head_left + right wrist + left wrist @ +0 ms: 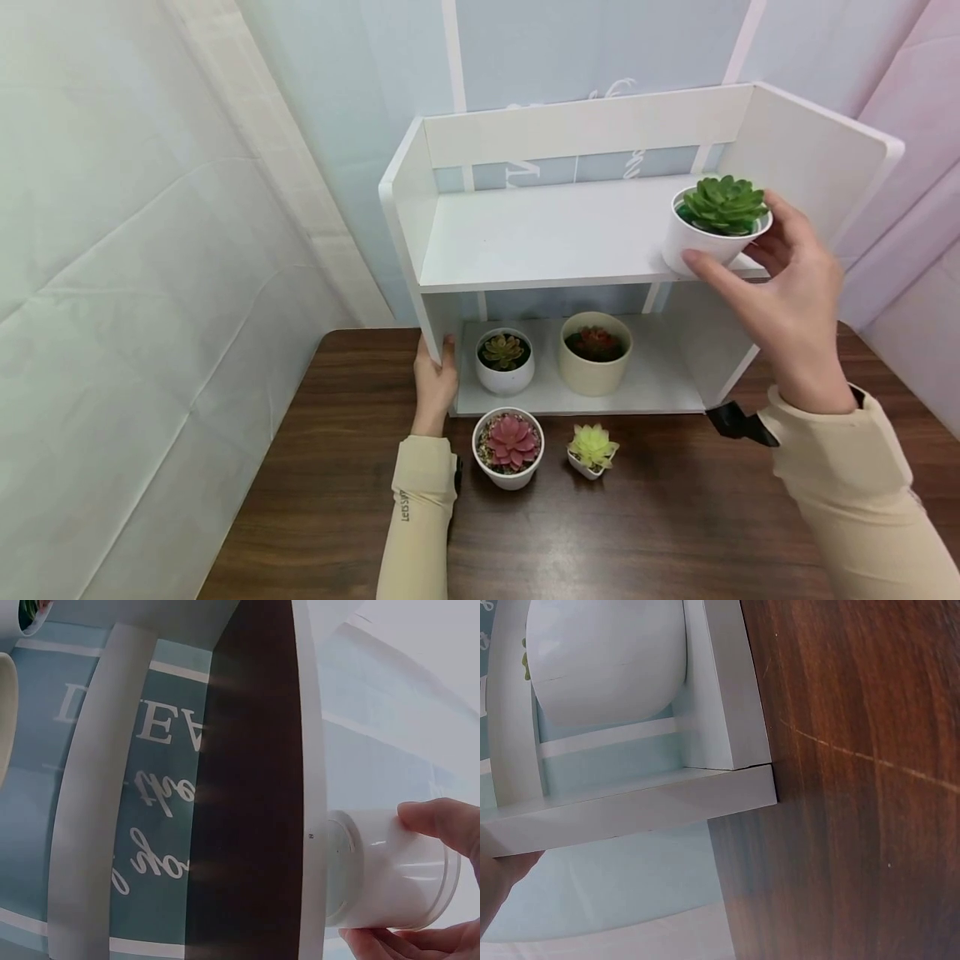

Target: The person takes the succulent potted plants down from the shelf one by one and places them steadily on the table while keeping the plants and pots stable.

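My right hand [802,292] holds a white pot with a green succulent [723,206], thumb on the front and fingers round the far side. The pot is at the right front of the upper board of a white two-tier shelf [555,233]. In the right wrist view the white pot's [397,862] base is beside the board's edge; I cannot tell if they touch. Low on the shelf's left side, my left hand [435,383] grips the side panel [408,217]. The left wrist view shows only part of that hand [502,881] at the panel.
The lower tier bears a white round pot [505,381] with a yellowish succulent and a cream pot [592,375] with a reddish one. In front, on the dark wooden table [637,525], stand a pink succulent pot [510,479] and a small yellow-green succulent [592,447].
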### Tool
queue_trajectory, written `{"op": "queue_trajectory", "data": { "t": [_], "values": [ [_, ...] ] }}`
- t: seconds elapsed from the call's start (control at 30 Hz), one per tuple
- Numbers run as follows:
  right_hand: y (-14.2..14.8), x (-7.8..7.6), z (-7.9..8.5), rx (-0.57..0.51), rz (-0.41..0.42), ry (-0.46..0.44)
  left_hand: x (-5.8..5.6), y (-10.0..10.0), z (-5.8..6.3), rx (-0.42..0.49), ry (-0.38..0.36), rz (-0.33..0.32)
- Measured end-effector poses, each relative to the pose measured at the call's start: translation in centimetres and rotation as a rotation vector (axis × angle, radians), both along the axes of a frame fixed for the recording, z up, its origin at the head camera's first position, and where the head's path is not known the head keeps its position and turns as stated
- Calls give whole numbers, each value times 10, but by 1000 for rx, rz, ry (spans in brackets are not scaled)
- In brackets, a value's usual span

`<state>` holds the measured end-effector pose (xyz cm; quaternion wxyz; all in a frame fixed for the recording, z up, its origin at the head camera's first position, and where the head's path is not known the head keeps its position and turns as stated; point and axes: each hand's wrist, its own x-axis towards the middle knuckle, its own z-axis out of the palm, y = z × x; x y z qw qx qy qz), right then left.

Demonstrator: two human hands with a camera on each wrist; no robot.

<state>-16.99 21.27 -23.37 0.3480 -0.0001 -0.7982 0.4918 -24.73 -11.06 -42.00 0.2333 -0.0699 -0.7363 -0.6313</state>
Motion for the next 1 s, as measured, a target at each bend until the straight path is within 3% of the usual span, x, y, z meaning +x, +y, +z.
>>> {"op": "queue_trajectory", "data": {
  "t": [1.0],
  "values": [
    [-1,39,-21,-27,-3,118,1,1,0,-13,18,19]
  ]
}}
